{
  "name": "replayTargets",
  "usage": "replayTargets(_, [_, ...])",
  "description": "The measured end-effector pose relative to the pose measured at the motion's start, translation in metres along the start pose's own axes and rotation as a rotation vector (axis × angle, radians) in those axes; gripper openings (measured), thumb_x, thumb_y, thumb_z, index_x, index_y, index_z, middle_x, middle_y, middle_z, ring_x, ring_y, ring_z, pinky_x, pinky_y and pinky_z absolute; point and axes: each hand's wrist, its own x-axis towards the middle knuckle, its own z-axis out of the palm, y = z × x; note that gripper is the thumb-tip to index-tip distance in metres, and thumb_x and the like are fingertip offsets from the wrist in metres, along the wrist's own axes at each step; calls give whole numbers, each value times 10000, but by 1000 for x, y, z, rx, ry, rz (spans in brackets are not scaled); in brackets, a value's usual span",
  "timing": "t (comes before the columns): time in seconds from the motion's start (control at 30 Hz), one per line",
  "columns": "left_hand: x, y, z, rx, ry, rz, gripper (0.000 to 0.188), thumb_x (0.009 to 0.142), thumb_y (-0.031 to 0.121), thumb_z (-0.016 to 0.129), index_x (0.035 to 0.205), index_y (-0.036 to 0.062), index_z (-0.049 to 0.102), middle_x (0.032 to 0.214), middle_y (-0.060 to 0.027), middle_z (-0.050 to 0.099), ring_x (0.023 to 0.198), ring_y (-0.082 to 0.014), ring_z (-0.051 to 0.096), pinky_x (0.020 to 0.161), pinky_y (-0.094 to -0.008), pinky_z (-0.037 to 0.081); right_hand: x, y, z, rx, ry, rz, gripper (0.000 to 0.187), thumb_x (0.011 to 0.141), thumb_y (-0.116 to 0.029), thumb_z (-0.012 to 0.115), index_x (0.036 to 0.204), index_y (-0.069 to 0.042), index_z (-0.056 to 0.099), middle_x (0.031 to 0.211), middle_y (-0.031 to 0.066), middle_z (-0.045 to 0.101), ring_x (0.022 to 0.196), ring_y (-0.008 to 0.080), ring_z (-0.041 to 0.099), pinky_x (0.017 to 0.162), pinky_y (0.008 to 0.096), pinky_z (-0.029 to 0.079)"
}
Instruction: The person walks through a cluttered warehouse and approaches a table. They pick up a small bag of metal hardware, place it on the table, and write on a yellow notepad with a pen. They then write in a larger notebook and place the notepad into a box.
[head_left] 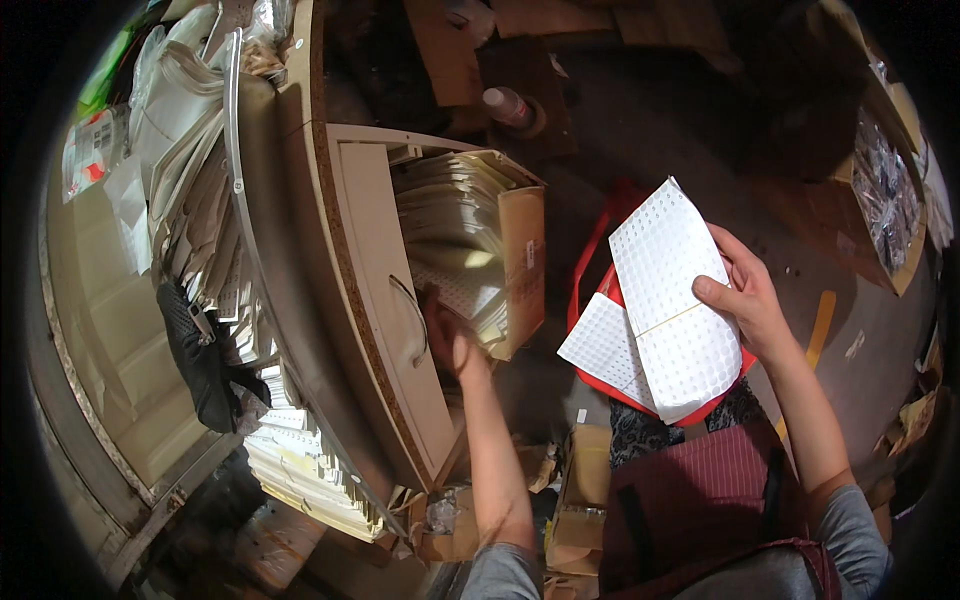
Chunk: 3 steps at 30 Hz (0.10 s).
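Note:
My right hand (745, 295) grips a white stack of label sheets (665, 265), its thumb pressed on top. Rows of small round marks cover the sheets, and a thin tan band or line crosses them. Under their lower left part lies a smaller stack of similar sheets (605, 345), resting over a red surface (585, 290). My left hand (450, 340) reaches in between the pale drawer front (385, 260) and an orange-brown cardboard box (522, 265). Dark shadow hides its fingers. Upright stacks of sheets (450, 205) fill much of that box.
Paper bundles (310, 470) and a black pouch (195, 360) lie on the left beyond the curved table edge (265, 200). A pink-capped bottle (508, 106) stands ahead. Open cartons (885, 200) with plastic-wrapped items are at right; a narrow carton (580, 490) is near my lap.

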Motion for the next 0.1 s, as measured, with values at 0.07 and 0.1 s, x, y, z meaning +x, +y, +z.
replayTargets(0.07, [5, -25, -27, 8, -7, 35, 514, 947, 102, 520, 1454, 53, 455, 1466, -93, 480, 1288, -198, 461, 1043, -290, 363, 2, 0, 0, -1, 0, 13, 830, 819, -222, 782, 1476, 37, 345, 1323, 164, 582, 1205, 195, 582, 1031, 308, 445])
replayTargets(0.1, [7, -10, -13, 58, 23, -10, 547, 956, 98, 547, 1484, 63, 406, 1461, -100, 485, 1241, -176, 491, 995, -243, 388, 2, 1, -3, 0, 16, 20, 841, 819, -226, 783, 1483, 33, 337, 1328, 165, 579, 1210, 197, 580, 1033, 308, 444])
